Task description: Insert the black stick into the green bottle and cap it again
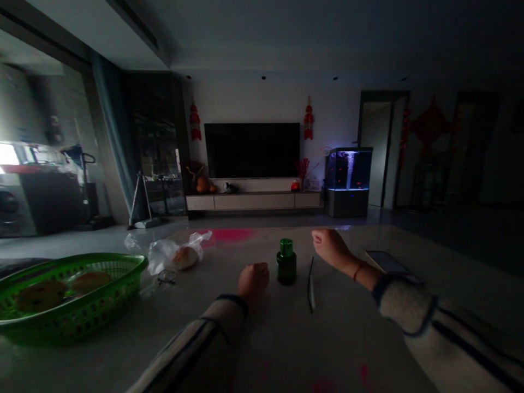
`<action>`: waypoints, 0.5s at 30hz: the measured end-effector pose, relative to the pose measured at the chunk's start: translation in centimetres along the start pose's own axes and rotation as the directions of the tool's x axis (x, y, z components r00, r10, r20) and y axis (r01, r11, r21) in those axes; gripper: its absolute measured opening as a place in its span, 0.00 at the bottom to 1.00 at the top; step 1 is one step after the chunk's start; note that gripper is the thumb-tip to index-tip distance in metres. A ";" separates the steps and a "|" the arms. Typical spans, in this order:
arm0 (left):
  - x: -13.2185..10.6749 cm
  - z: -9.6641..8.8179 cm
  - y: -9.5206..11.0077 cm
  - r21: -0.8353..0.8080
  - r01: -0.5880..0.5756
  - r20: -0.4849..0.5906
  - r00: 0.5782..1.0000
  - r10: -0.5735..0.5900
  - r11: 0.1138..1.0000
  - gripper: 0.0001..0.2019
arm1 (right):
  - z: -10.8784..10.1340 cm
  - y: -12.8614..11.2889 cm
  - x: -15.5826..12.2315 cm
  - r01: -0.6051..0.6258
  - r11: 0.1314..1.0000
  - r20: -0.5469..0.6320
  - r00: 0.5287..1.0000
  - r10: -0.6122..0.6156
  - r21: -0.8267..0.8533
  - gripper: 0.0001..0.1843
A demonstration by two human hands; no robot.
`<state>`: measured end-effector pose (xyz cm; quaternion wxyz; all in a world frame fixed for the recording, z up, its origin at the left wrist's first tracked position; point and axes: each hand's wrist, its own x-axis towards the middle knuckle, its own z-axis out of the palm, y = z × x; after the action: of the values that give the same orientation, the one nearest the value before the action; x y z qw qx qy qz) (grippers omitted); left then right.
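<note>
A small green bottle (286, 262) with a green cap stands upright on the pale table (266, 338). My left hand (252, 281) rests on the table just left of the bottle, curled into a fist, and nothing shows in it. My right hand (331, 246) hovers right of the bottle, fingers curled in, and whether it holds anything I cannot make out. A thin dark stick-like tool (311, 286) lies on the table between the bottle and my right forearm.
A green plastic basket (123, 273) with round breads sits at the left. Beside it lie a clear bag with a bun (184, 255) and a key ring (166, 277). A phone (388, 263) lies at the right. The dim room beyond holds a television and an aquarium.
</note>
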<state>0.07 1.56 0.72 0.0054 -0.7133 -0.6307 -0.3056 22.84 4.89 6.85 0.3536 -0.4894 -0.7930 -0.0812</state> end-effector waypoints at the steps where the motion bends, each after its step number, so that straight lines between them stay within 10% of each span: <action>1: 0.0 -0.5 0.3 -0.010 -0.004 -0.014 1.000 0.004 1.000 0.13 | -0.3 0.0 -0.9 0.104 0.994 0.019 0.994 -0.103 -0.034 0.12; 4: 0.2 -2.2 2.1 -0.229 -0.005 -0.090 0.996 -0.016 0.973 0.16 | -0.7 -0.5 -3.4 0.361 0.931 0.137 0.926 -0.351 -0.052 0.11; 6: 0.3 -3.4 3.7 -0.632 0.066 -0.144 0.969 -0.201 0.772 0.20 | -0.4 -1.3 -4.4 0.397 0.918 0.158 0.905 -0.395 0.023 0.11; 12: -0.7 -3.9 7.1 -0.880 0.200 0.063 0.948 -0.313 0.431 0.26 | 2.2 -3.2 -4.6 -0.051 0.831 0.033 0.999 0.039 0.554 0.24; 15: -2.1 -2.3 6.9 -0.819 0.363 0.258 0.925 -0.280 0.444 0.27 | 3.1 -2.8 -5.0 -0.117 0.701 0.097 0.993 0.068 0.704 0.26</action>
<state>5.24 -2.62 4.32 -0.4309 -0.5013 -0.5202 -0.5408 20.34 1.32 2.03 0.4923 -0.3579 -0.7487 0.2627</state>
